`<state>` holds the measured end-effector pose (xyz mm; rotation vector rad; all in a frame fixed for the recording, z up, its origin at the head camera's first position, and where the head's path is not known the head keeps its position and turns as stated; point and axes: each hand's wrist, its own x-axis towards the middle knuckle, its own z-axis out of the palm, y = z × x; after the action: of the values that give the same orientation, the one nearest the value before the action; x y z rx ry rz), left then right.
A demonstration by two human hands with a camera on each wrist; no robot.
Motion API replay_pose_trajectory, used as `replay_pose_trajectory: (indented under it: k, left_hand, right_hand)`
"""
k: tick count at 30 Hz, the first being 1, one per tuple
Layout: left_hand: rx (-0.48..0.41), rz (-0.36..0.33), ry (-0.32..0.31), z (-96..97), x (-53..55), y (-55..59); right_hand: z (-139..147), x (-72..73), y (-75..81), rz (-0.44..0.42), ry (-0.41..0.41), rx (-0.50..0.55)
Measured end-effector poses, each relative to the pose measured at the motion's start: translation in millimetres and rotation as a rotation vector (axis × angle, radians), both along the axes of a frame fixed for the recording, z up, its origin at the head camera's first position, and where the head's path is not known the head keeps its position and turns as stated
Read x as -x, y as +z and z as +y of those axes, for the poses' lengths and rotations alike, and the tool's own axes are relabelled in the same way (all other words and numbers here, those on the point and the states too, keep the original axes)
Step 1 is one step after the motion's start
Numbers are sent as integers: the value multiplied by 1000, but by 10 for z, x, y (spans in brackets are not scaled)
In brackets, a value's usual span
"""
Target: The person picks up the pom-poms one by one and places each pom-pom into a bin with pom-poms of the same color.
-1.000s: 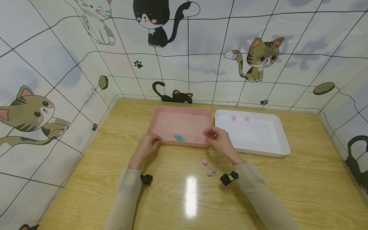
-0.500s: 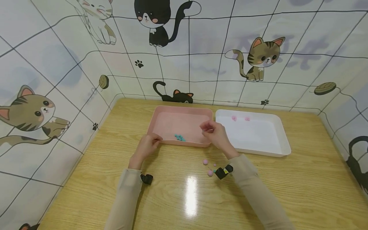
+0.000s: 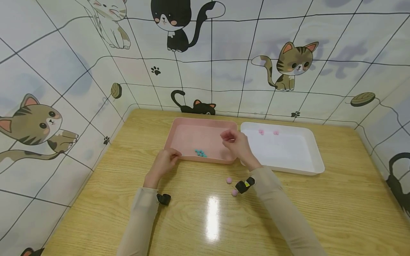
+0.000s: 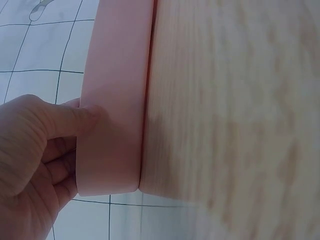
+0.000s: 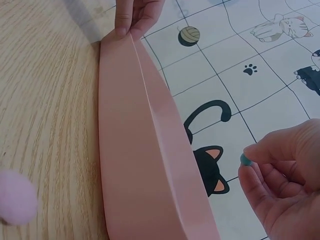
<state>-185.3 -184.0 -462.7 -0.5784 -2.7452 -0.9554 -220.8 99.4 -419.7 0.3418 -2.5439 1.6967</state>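
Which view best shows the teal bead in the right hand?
Right wrist: the teal bead shows plainly, pinched by the right hand. In the head view I can't make it out; the left wrist view doesn't show it.

Left grip (image 3: 162, 163) pinched, right grip (image 3: 238, 144) pinched, forearms (image 3: 141, 217) stretched forward

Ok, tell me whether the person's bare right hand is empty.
No, the right wrist view shows the right hand pinching a small, round teal bead.
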Motion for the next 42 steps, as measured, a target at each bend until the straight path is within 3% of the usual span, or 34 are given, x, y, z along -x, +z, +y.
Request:
replay_pose_trajectory:
  k: [7, 13, 32, 42]
  left_hand:
    - [5, 10, -1, -2, -4, 2]
    - [10, 15, -3, -1, -3, 3]
    - [10, -8, -11, -14, 7, 4]
    - [11, -16, -3, -18, 17, -3]
  right_hand:
    - [-53, 70, -7, -65, -3, 52]
    - [-88, 114, -9, -96, -25, 35]
    - [-200, 291, -106, -30, -3, 25]
    - [-228, 320, -128, -73, -24, 29]
